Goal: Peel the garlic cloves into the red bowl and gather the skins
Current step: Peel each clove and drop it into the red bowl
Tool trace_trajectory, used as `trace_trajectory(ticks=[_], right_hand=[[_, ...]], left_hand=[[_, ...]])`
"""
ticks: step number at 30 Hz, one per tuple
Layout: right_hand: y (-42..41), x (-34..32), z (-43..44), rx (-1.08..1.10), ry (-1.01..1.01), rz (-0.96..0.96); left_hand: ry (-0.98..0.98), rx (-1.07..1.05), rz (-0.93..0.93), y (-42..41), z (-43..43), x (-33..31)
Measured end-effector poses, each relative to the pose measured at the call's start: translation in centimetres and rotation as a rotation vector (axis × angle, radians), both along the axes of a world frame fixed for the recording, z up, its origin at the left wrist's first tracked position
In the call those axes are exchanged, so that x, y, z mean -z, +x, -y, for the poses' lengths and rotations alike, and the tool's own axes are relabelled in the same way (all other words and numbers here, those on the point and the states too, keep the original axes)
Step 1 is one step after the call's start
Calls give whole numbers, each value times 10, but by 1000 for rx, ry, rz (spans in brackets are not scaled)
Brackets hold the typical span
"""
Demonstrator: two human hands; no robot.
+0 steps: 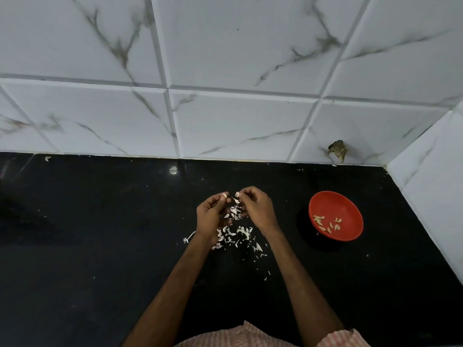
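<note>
Garlic clove [224, 195] sits pinched in the left hand [211, 212] while the right hand [255, 206] pinches a skin [237, 194], so pulling gently should drop it by the skins [235, 234], not the red bowl [335, 216].

Black stone countertop [100, 246] set in a corner of white, marble-look wall tiles [225, 121].

The dark, glossy counter spreads under and all around the left hand [209, 216] and right hand [255, 209]. Beyond both hands rises the back wall of grey-veined tiles; a second tiled side wall [431, 196] meets it well to the right of the right hand. Low on the back wall, beyond and right of the right hand, is a ragged brownish broken patch [338, 150]. A small bright light reflection [173, 170] shows on the counter beyond the left hand. Nearer than the hands, at the bottom edge, lies pink-and-white checked cloth [238, 339].
</note>
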State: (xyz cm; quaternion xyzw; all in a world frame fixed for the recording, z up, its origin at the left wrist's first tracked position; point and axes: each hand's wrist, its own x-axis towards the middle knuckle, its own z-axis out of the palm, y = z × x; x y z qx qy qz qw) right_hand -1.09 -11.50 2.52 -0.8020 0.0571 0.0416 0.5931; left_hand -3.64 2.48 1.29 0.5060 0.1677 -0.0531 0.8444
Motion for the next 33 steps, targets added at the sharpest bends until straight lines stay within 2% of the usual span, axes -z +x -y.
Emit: trace_trajectory(ticks=[7, 11, 14, 16, 18, 22, 24, 26, 28, 33], right_hand=[[-9, 31, -4, 11, -353, 122], [-11, 45, 2, -135, -492, 57], [-12, 46, 8, -175, -474, 3], [-12, 44, 13, -156, -397, -17], [-11, 42, 17, -40, -200, -53], [-18, 28, 21, 145, 591, -311], [-25, 23, 29, 158, 878, -347], [-30, 22, 34, 185, 1045, -348], [-31, 19, 41, 295, 1089, -345], [-29, 29, 76, 534, 824, -291]], left_hand=[[20, -82, -54, -2, -9, 11], [59, -137, -75, -3, -14, 16], [73, -161, -88, -5, -15, 20], [113, -155, -81, -7, -14, 21], [188, -124, -43, -7, -10, 22], [313, -42, 64, -4, 11, 18], [342, 27, 103, -1, 29, 17], [359, 93, 129, 0, 46, 16], [325, 123, 131, 1, 59, 19], [333, -34, 16, 4, 49, 36]])
